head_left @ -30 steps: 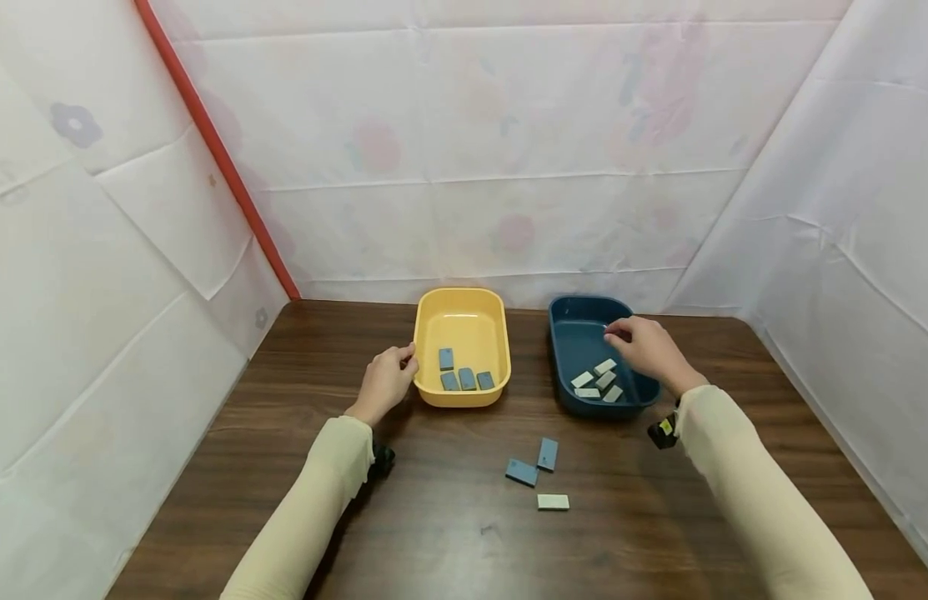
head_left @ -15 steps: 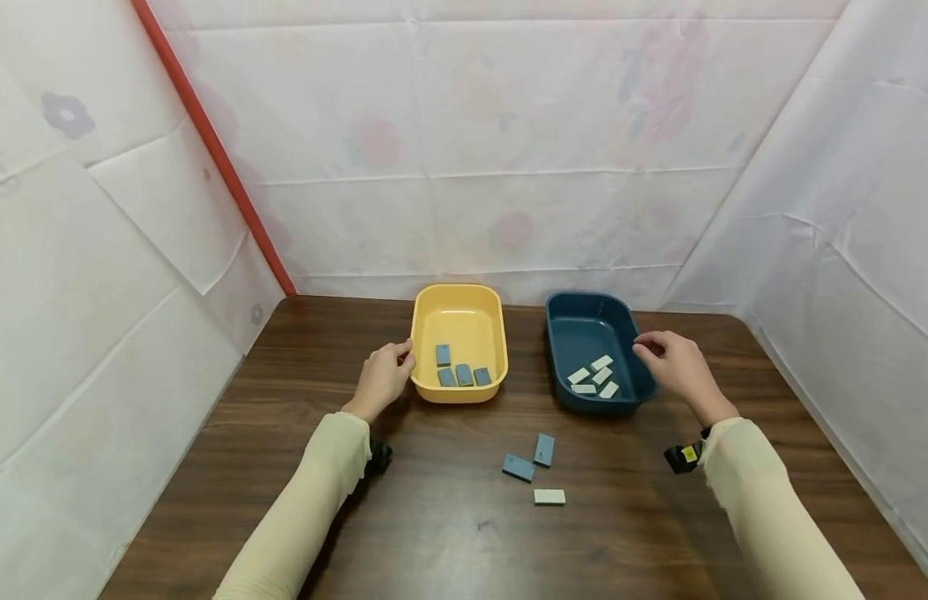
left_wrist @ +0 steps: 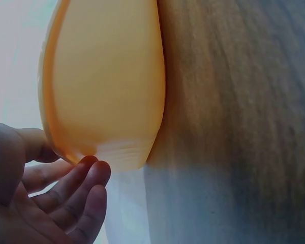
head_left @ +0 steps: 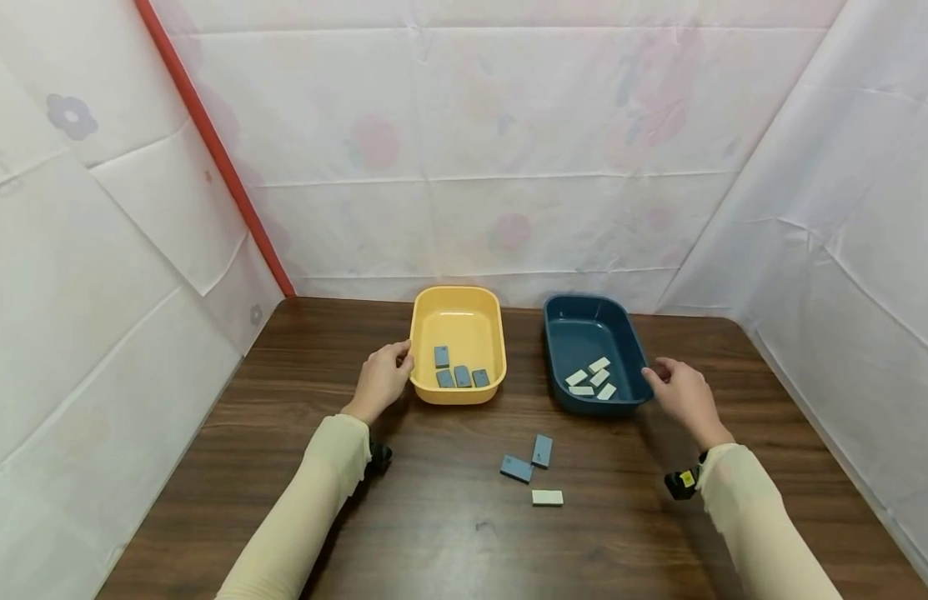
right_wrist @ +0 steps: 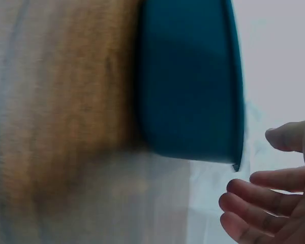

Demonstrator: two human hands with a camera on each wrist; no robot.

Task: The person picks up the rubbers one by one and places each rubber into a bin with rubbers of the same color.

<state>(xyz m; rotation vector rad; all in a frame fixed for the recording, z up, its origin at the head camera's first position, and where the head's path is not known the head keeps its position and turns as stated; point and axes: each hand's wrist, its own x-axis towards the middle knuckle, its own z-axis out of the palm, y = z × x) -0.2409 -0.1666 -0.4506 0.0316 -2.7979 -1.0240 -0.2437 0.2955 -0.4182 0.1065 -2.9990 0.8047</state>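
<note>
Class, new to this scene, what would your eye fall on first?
Probably the yellow tub at the centre, with four blue tiles inside and the left hand at its rim. Next, the navy tub to its right, holding five pale tiles, the right hand beside it. Three loose tiles lie nearer the camera.

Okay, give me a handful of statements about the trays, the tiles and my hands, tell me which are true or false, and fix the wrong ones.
1. In the head view, the yellow tray stands left of the dark blue tray. True.
2. The yellow tray holds only pale tiles. False: it holds four blue-grey tiles.
3. The left hand touches the yellow tray. True.
4. The right hand holds a tile. False: the right hand holds nothing and is beside the dark blue tray.
5. Two blue-grey tiles and one pale tile lie on the table. True.
6. The dark blue tray is empty. False: it holds five pale tiles.
</note>
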